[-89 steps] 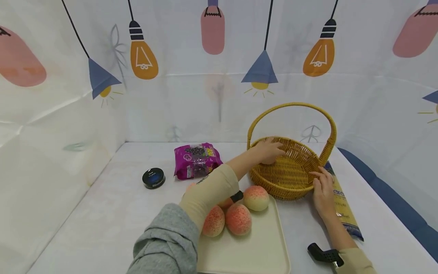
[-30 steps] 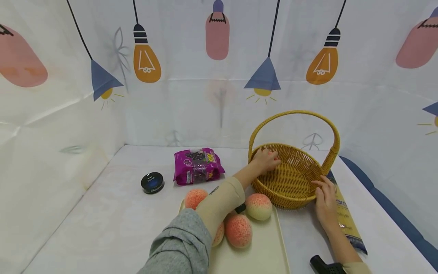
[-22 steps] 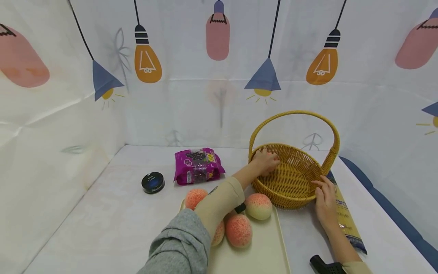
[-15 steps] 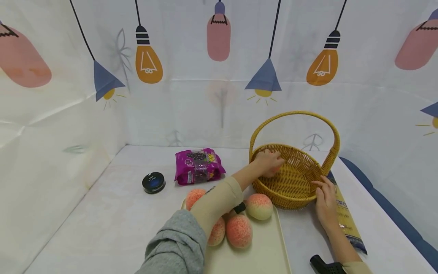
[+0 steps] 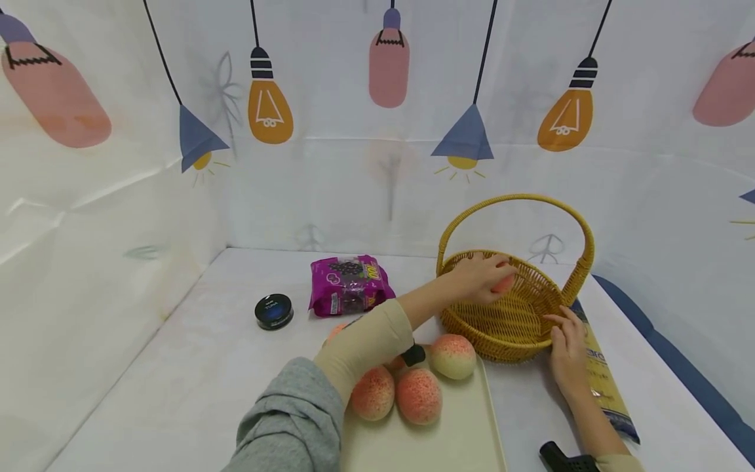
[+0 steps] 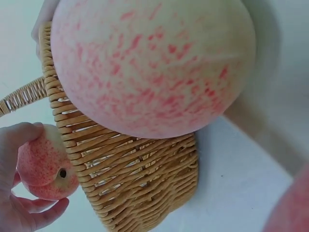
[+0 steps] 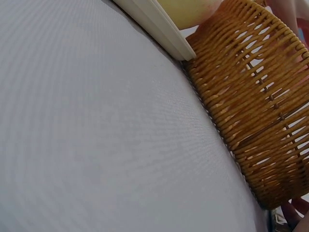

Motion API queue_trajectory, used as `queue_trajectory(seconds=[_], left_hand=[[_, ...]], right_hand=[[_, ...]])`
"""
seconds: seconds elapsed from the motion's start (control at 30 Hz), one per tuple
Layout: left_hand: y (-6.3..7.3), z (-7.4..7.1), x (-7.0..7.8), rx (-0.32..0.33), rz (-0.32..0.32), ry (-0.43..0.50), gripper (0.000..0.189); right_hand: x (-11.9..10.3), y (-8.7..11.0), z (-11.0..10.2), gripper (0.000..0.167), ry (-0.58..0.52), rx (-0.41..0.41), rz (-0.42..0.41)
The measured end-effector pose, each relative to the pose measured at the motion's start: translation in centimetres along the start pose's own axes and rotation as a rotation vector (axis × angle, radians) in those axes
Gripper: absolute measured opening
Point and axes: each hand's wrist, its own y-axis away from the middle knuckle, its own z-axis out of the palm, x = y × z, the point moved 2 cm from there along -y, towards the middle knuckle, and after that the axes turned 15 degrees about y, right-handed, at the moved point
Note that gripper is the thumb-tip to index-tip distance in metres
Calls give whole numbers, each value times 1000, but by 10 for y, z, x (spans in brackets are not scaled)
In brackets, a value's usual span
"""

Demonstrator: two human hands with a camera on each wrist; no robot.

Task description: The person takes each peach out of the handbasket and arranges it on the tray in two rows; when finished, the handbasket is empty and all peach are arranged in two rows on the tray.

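In the head view my left hand (image 5: 480, 278) is over the wicker basket (image 5: 507, 344), holding a peach (image 5: 504, 283). The left wrist view shows the thumb and fingers round that peach (image 6: 46, 164), beside the basket's rim, its dark stem hole visible. My right hand (image 5: 569, 357) grips the basket's right rim near the handle's foot, fingers over the edge; the right wrist view catches only its fingertips at the lower right. Several more peaches (image 5: 419, 396) lie on the cream tray (image 5: 448, 439), partly hidden by my left forearm.
A purple grape-printed packet (image 5: 350, 286) and a round black tuna tin (image 5: 274, 311) stand to the left of the basket. A yellow-and-blue bag (image 5: 604, 393) lies right of it, partly behind my right hand. White printed cloth closes off the back and sides.
My left hand has moved from the basket's left side rightward and slightly up, and the peach now shows clearly in its fingers. The right hand stays at the rim; the view has shifted slightly.
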Motion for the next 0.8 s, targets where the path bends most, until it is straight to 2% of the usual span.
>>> queue_trajectory(seconds=[0.3, 0.53, 0.63, 0.73, 0.8], left_hand=[[13, -10, 6, 54, 72, -15, 46], [26, -16, 9, 167, 279, -8, 40], [34, -18, 11, 205, 350, 2, 40], [42, -21, 14, 227, 383, 28, 40], [46, -23, 16, 216, 394, 63, 39]], right_hand=[[-1, 1, -2, 34, -6, 4, 2], [-2, 1, -3, 34, 4, -1, 2], [-2, 1, -4, 34, 8, -3, 8], [-2, 1, -4, 35, 9, -7, 11], [-2, 2, -4, 35, 8, -10, 13]])
